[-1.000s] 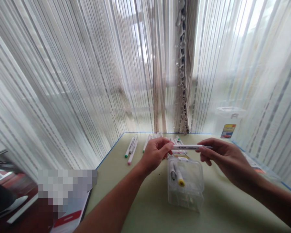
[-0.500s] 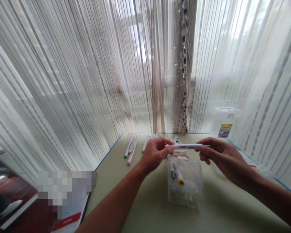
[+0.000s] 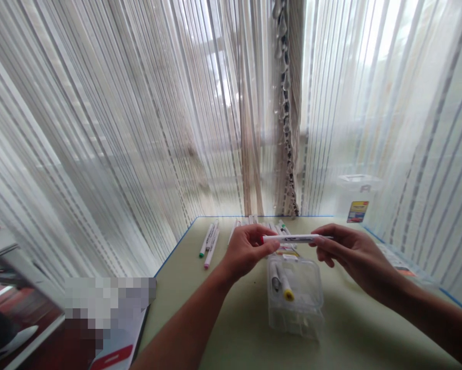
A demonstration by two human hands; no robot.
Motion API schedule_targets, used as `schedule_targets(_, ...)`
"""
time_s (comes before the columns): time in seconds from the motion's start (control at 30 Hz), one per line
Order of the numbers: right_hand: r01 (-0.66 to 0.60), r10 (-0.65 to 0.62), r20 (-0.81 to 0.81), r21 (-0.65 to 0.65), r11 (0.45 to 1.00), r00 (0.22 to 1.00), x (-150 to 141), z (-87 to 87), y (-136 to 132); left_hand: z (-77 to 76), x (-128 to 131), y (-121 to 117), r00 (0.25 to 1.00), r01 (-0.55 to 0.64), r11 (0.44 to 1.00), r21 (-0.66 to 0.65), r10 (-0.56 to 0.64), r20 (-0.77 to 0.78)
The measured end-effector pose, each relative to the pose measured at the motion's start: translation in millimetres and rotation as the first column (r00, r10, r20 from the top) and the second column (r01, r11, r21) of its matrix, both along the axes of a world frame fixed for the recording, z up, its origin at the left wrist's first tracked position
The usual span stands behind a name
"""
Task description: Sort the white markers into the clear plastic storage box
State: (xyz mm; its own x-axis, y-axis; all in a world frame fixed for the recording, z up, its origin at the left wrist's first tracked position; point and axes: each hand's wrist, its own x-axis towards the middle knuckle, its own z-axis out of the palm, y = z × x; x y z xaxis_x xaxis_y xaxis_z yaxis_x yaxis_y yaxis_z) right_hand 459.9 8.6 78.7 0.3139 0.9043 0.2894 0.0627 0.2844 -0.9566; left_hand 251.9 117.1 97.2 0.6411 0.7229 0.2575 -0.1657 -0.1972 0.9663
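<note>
Red-ended marker likely light, stiff, slick; best held near ends; left hand pinches one end, right hand other.

From here, the curtain hangs behind the counter. Two pens lie on or in the box, I can't tell which. Just past it, a marker spans left grip to right grip. Loose markers lie farther back, some leftward; a tub stands back right.
</note>
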Motion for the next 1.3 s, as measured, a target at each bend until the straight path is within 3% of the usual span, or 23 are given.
schedule_targets(0.27,0.015,-0.015,-0.004,-0.014,1.000,1.000,1,-1.1,0,4.0,-5,2,0.998,0.051,0.999,0.017,-0.052,0.024)
schedule_targets(0.53,0.012,-0.021,-0.177,-0.054,0.998,0.984,-4,7.0,-1,-1.7,-6,10,0.988,0.148,0.989,0.010,-0.149,0.050)
schedule_targets(0.73,-0.012,-0.001,-0.206,-0.062,0.998,0.979,-4,8.2,-1,-2.4,-7,11,0.984,0.168,0.986,-0.002,-0.168,0.064)
schedule_targets(1.3,0.013,-0.019,-0.149,-0.046,0.999,0.989,-2,6.4,0,1.0,-7,6,0.994,0.110,0.994,0.014,-0.110,0.009)
